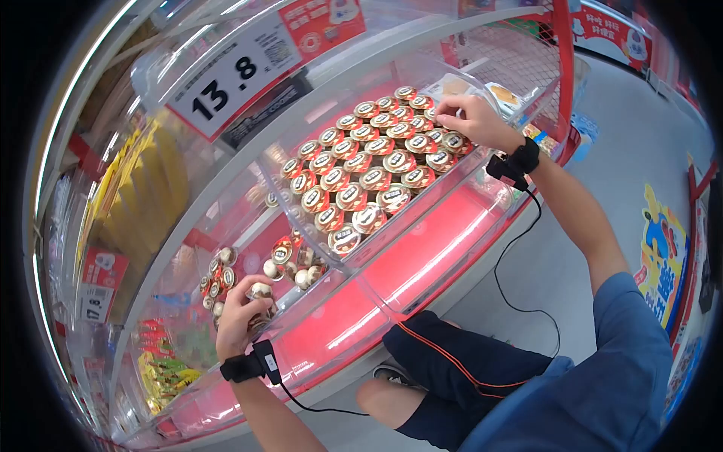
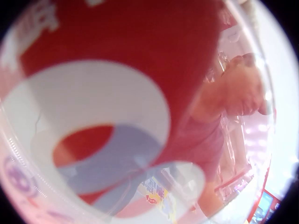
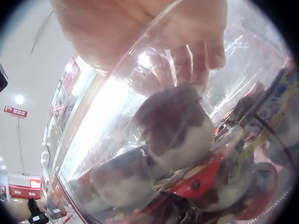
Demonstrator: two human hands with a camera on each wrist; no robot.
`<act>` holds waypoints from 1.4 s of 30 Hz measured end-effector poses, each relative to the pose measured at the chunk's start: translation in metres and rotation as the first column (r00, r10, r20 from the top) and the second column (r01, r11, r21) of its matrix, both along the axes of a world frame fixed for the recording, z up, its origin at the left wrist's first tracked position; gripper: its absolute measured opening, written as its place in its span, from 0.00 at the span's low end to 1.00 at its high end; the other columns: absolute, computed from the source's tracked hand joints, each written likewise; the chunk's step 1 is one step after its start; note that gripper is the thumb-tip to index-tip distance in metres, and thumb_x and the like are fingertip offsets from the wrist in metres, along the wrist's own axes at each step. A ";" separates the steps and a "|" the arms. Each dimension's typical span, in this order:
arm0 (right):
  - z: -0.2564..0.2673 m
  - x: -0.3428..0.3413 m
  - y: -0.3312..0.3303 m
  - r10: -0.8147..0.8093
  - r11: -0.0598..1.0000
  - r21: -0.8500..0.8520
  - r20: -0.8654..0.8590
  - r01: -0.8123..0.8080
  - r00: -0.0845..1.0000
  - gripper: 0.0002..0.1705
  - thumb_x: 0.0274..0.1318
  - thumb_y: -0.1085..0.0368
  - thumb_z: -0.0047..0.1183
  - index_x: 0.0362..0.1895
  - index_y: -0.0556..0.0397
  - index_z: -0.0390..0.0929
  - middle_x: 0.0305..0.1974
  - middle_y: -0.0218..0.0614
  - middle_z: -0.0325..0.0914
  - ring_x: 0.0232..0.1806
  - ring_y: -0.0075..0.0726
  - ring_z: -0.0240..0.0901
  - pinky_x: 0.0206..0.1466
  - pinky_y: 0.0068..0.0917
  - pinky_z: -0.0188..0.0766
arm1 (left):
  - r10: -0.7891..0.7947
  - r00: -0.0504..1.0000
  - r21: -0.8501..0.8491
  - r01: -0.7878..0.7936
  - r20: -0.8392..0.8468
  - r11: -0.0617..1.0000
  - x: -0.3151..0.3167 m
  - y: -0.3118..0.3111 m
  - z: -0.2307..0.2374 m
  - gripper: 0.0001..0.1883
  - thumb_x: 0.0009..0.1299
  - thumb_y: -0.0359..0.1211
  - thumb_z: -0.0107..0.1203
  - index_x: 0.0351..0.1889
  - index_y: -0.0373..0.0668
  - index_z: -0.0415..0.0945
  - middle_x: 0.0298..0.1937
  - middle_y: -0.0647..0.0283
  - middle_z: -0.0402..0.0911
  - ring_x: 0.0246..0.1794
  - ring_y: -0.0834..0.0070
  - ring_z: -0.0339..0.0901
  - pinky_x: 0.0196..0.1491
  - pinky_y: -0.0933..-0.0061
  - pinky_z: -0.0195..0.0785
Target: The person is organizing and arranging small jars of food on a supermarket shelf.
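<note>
My left hand [image 1: 239,313] is low over the left part of a clear plastic bin, its fingers and thumb curled round small white-and-brown snack cups [image 1: 260,291]. Neat rows of the same cups [image 1: 374,178], with gold and red lids, fill the bin's right part. At the far right end of those rows is my right hand [image 1: 476,120], bent down over the lids. The right wrist view has its fingers [image 3: 182,65] pointing down behind the clear wall, tips right at the top of a brown-and-white cup [image 3: 180,126]. I cannot tell whether they pinch it.
Loose cups [image 1: 301,273] lie tumbled in the bin's left part, with another heap [image 1: 220,279] farther left. A pink-red ledge [image 1: 422,256] runs along the front. Price signs [image 1: 226,87] hang above, and yellow packets [image 1: 139,188] stand at the left. Cables trail from both wrists.
</note>
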State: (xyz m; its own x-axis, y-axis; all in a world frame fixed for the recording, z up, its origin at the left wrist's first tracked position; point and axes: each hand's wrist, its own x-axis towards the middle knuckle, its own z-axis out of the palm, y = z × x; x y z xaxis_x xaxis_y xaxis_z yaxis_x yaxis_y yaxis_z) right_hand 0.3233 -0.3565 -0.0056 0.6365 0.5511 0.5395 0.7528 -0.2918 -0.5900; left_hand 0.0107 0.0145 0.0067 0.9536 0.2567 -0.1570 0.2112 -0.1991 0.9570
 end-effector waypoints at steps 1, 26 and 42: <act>-0.005 0.002 0.002 -0.036 0.998 0.060 0.060 0.032 0.998 0.11 0.53 0.63 0.52 0.36 0.58 0.77 0.28 0.35 0.77 0.31 0.26 0.72 0.34 0.25 0.66 | 0.029 1.000 -0.025 -0.029 0.000 0.999 -0.002 -0.001 -0.001 0.15 0.54 0.21 0.52 0.42 0.38 0.72 0.31 0.67 0.74 0.28 0.83 0.72 0.30 0.82 0.65; 0.043 -0.233 0.268 0.550 0.766 -0.440 0.070 -0.469 0.832 0.14 0.38 0.61 0.57 0.28 0.59 0.78 0.29 0.48 0.78 0.31 0.51 0.78 0.35 0.41 0.75 | 0.487 0.870 -0.458 -0.403 0.076 0.792 -0.003 0.022 -0.017 0.10 0.67 0.38 0.45 0.34 0.41 0.71 0.29 0.62 0.74 0.20 0.74 0.72 0.16 0.71 0.64; 0.047 -0.198 0.238 0.628 0.765 -0.110 -0.088 -0.634 0.773 0.18 0.38 0.60 0.64 0.29 0.57 0.71 0.27 0.36 0.77 0.30 0.32 0.76 0.32 0.28 0.70 | 0.502 0.833 -0.488 -0.347 0.233 0.801 0.003 0.047 -0.039 0.05 0.65 0.33 0.51 0.34 0.43 0.70 0.31 0.65 0.75 0.30 0.71 0.74 0.28 0.64 0.67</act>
